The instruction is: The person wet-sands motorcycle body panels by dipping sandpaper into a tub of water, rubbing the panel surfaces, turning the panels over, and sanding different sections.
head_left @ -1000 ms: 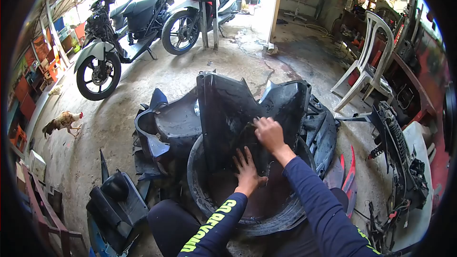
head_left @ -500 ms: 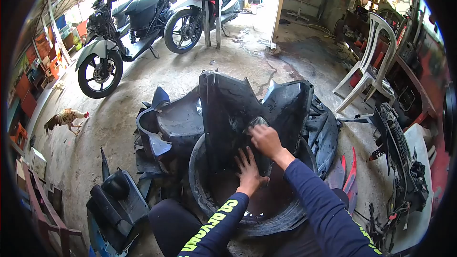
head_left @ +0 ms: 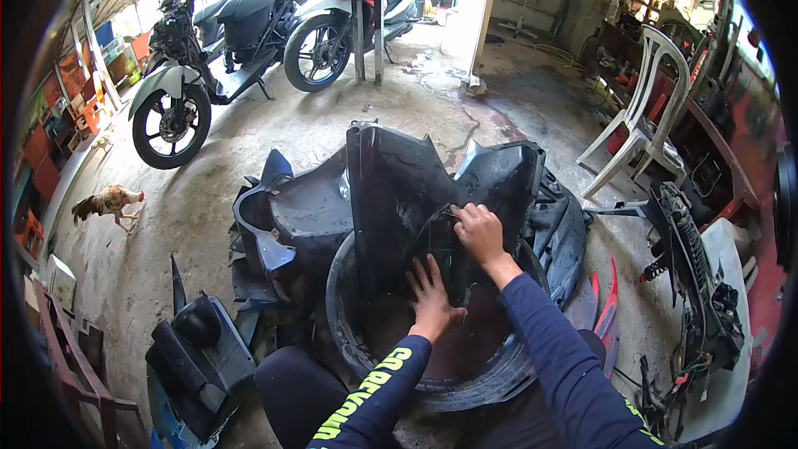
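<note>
A large black plastic motorcycle body panel [head_left: 391,191] stands upright in a round black tub [head_left: 342,316] of dark reddish-brown water. My left hand [head_left: 432,306] lies against the panel's lower part, its fingers spread. Higher and to the right, my right hand [head_left: 480,234] is closed with its fingertips pressed on the panel near its middle. A small greyish bit shows at those fingertips, too little to name. The panel's lower end is hidden by my left hand and the water.
More dark body panels [head_left: 312,199] lie left of the tub and others [head_left: 564,233] right of it. A black fairing piece [head_left: 204,349] rests at lower left. Beyond are a chicken [head_left: 110,203], two scooters [head_left: 172,120] [head_left: 320,46], a post and a white plastic chair [head_left: 644,116].
My right hand has moved slightly right and down across the panel, and the greyish thing under it shows less. My left hand stays on the panel. The chicken's legs have shifted.
</note>
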`<act>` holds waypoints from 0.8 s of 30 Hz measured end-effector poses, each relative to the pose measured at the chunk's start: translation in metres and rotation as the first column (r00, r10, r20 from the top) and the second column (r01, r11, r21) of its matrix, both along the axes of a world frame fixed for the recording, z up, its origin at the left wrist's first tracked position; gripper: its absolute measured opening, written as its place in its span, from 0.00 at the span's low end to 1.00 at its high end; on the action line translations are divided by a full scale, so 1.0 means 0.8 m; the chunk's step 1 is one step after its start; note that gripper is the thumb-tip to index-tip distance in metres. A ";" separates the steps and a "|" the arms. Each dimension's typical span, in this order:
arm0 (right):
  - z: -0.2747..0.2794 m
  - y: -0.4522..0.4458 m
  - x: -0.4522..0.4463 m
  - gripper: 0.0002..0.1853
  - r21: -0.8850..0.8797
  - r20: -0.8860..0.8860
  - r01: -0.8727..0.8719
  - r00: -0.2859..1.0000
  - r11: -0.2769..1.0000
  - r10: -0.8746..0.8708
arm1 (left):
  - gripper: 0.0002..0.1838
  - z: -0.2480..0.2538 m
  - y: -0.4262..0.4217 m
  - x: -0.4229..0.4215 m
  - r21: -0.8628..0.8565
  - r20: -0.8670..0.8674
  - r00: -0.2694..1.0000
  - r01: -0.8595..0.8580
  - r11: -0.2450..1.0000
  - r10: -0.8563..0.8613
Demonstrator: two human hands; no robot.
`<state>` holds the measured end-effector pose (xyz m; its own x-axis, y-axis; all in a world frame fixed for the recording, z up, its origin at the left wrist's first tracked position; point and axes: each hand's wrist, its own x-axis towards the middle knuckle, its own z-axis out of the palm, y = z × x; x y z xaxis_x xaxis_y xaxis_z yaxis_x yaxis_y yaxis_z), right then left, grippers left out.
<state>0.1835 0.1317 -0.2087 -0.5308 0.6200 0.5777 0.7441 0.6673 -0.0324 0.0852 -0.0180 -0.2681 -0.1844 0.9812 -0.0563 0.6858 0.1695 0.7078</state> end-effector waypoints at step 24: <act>-0.009 0.004 -0.021 0.16 0.043 -0.060 -0.029 0.998 0.999 0.031 | 0.81 -0.008 -0.003 0.000 0.005 -0.030 1.000 -0.005 1.000 0.005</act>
